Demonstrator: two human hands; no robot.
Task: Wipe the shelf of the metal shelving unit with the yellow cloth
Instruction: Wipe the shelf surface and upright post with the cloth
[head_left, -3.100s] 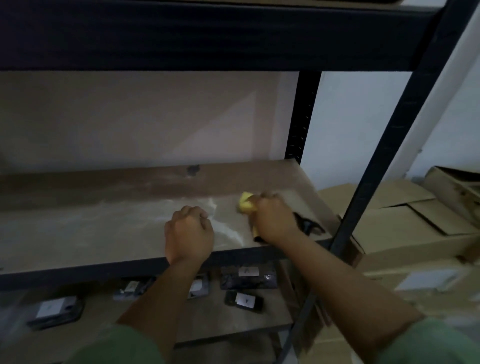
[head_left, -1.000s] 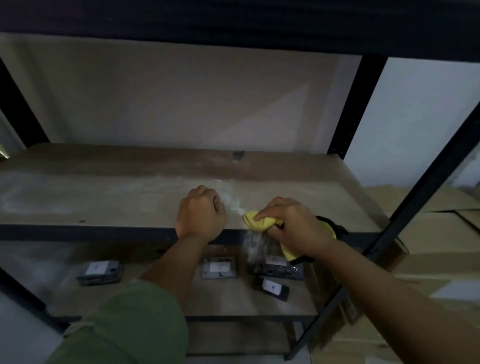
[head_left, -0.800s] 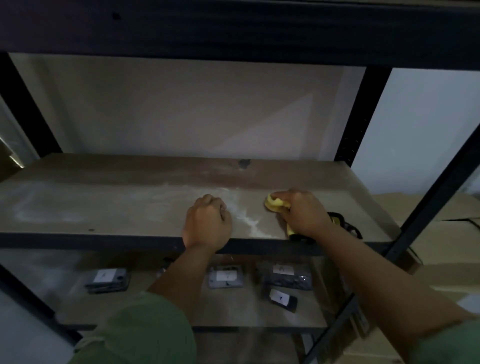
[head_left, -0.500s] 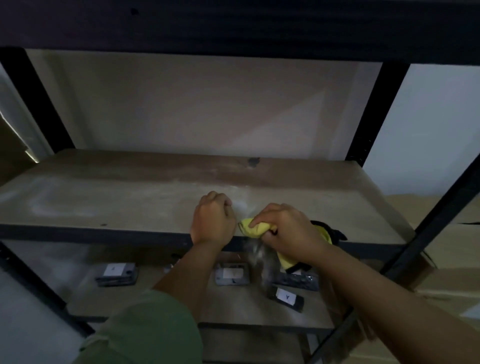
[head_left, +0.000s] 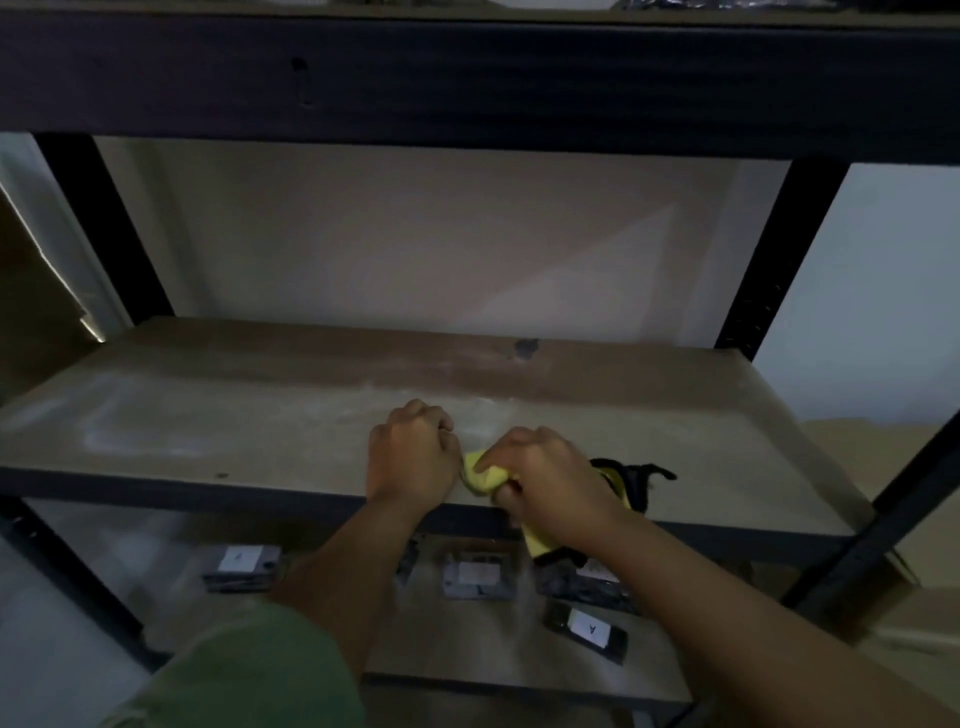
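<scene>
The brown board shelf (head_left: 234, 415) of the dark metal shelving unit (head_left: 467, 78) fills the middle of the head view, with pale dust streaks across it. My right hand (head_left: 550, 480) is shut on the bunched yellow cloth (head_left: 483, 475) at the shelf's front edge; part of the cloth hangs below the edge. My left hand (head_left: 413, 457) rests as a fist on the front edge, right beside the cloth. A dark strap (head_left: 644, 475) sticks out behind my right hand.
A dark spot (head_left: 525, 349) marks the back of the shelf. On the lower shelf (head_left: 493, 654) lie several small labelled packets (head_left: 587, 630). Black uprights (head_left: 769, 260) stand at the corners. Cardboard (head_left: 924, 597) shows at the right.
My right hand wiped with the cloth from the shelf's right part back and forth towards the front edge. It now sits closer to my left fist, which stayed in place. The camera view shifted left.
</scene>
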